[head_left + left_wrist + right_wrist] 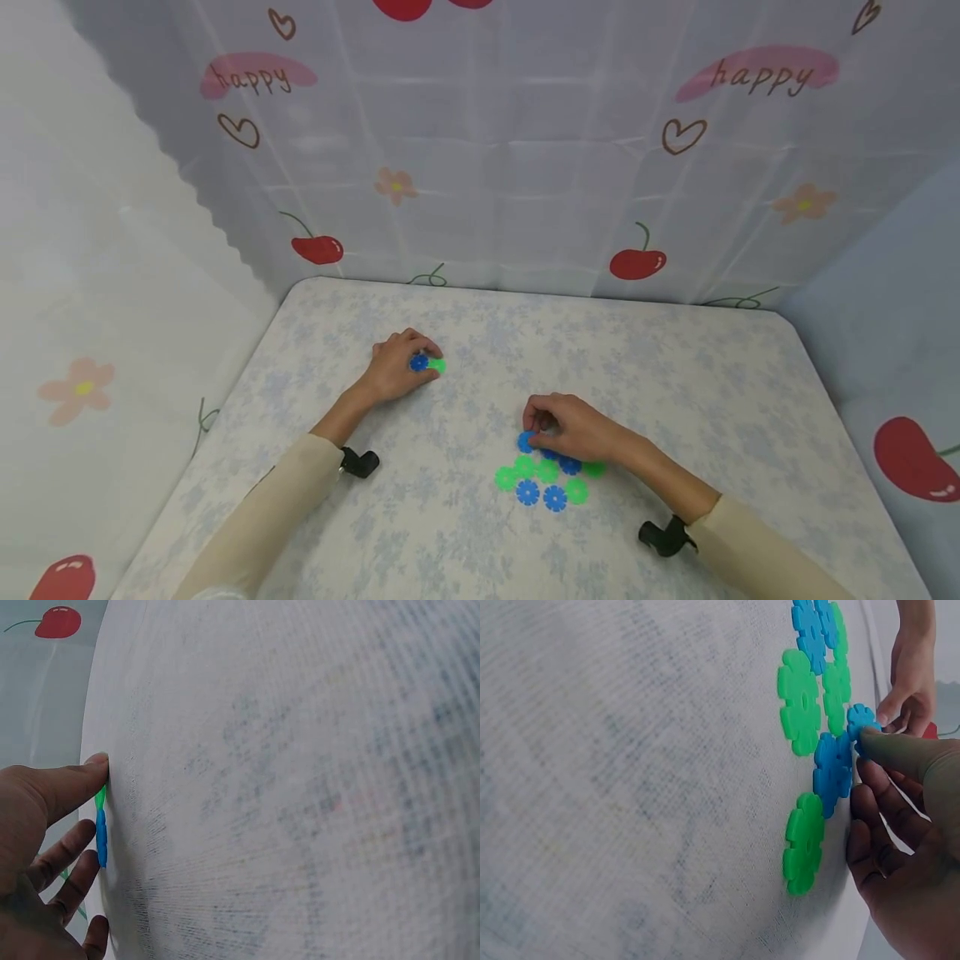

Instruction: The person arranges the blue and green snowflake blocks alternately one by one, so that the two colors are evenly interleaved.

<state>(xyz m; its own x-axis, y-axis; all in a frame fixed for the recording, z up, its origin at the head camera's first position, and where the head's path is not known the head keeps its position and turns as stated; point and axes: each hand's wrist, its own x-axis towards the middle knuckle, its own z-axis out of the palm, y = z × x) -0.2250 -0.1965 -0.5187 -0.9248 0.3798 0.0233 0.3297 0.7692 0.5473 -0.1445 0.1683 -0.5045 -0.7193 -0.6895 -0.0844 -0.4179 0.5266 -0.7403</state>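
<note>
1. Pinching blue disc [526, 442] at far edge of disc cluster [547, 472]: right hand [576, 427], thumb and finger clamped.
2. Left hand [400, 367]: clamped on green disc [437, 365] at table [450, 533], second blue disc [418, 362] beside it.

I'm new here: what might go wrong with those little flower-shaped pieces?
The blue piece pinched in the right grip may slip, as only part of it is held. The right grip could nudge the clustered pieces lying close by. The blue-green pair at the left grip might shift if bumped.
</note>
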